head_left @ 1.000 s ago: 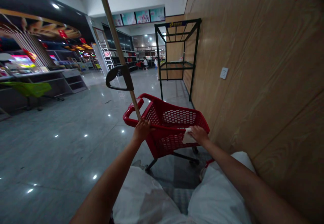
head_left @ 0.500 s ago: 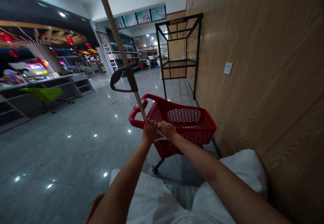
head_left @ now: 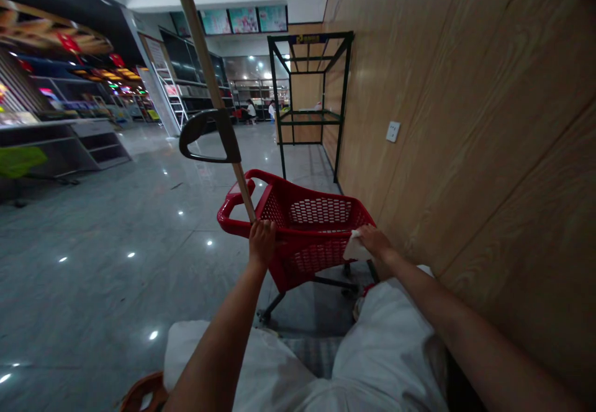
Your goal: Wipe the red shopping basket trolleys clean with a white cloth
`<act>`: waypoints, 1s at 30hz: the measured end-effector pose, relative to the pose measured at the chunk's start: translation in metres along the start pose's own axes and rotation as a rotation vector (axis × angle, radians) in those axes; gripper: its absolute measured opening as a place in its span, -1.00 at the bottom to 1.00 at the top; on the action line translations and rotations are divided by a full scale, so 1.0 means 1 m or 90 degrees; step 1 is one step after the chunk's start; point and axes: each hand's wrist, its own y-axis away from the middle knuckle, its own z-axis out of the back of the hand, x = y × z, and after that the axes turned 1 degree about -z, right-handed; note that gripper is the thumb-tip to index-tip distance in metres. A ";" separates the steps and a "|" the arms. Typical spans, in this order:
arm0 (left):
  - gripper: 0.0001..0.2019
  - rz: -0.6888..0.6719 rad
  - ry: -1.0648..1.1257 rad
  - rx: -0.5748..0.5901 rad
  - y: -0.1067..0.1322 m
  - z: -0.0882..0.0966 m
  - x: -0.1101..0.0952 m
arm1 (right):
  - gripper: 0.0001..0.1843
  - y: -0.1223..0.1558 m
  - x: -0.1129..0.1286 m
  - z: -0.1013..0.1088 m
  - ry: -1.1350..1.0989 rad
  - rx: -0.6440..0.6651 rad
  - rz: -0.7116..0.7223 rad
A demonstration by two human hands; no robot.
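A red plastic shopping cart [head_left: 321, 219] with mesh sides stands in front of my knees. My left hand [head_left: 262, 238] is closed over its near rim, where a long tan pole [head_left: 207, 64] meets the cart. The pole rises tilted to the upper left and carries a dark grey loop-shaped grip [head_left: 228, 139]. Whether my fingers also wrap the pole's lower end, I cannot tell. At the cart's right front corner, my right hand [head_left: 375, 240] is closed on a white cloth [head_left: 356, 248], which hangs against the near rim.
A wood-panelled wall [head_left: 419, 58] with a socket [head_left: 393, 131] runs along the right. Beyond the cart stands a dark metal frame rack [head_left: 310, 117]. Far back, people [head_left: 251, 111] are near shelves. Counters [head_left: 97, 139] and a green cart [head_left: 21, 162] are at left, on a shiny tiled floor [head_left: 107, 300].
My right hand has slid away from my left, rightward along the rim to the cart's front corner, taking the white cloth along. My left hand stays on the rim. The view has turned right.
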 end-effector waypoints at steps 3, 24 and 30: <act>-0.75 0.016 0.001 -0.007 -0.002 0.001 -0.005 | -0.77 0.012 -0.012 -0.008 -0.010 -0.050 -0.058; -0.77 0.005 -0.022 -0.006 0.002 0.001 0.001 | -0.69 -0.038 0.113 0.003 -0.099 -0.043 0.102; -0.78 0.027 0.013 -0.017 0.000 -0.003 -0.003 | -0.71 0.001 0.025 -0.003 -0.006 -0.036 -0.023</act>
